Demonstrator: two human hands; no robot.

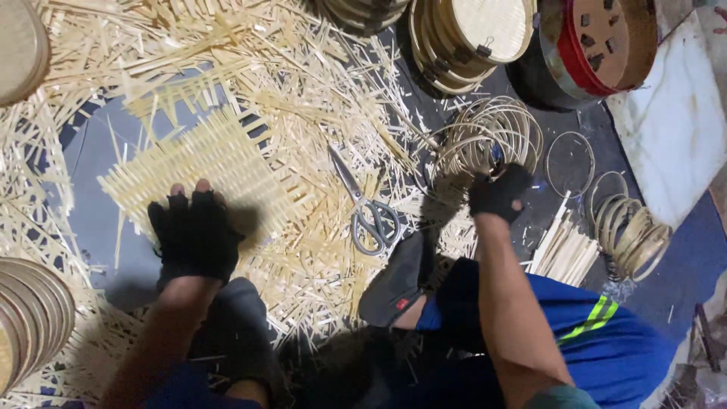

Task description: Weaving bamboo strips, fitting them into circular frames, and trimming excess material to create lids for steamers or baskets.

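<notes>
Down in the head view, the left hand [195,231], in a black fingerless glove, lies flat and released on the lower corner of a pale square mat of woven bamboo strips [201,163], fingertips pressing it to the dark floor [91,163]. The mat sits left of centre, turned like a diamond, with one diagonal running from lower left to upper right and loose strip ends sticking out along its edges.

The right hand [498,193], gloved the same way, is at centre right, closed around part of a loose bundle of thin bamboo hoops [488,136] that lies just above it; how firmly the fingers clench I cannot tell.

Between the hands a pair of grey metal scissors [366,204] lies on a litter of bamboo offcuts [303,98], blades pointing to the upper left, loops toward the person's black shoe [397,280].

At upper centre a stack of round woven bamboo trays [473,38] leans beside a red-rimmed round drum [598,42]. A second coil of bamboo rings [628,231] lies at right, with a short bundle of cut bamboo sticks [564,246] next to it.
</notes>
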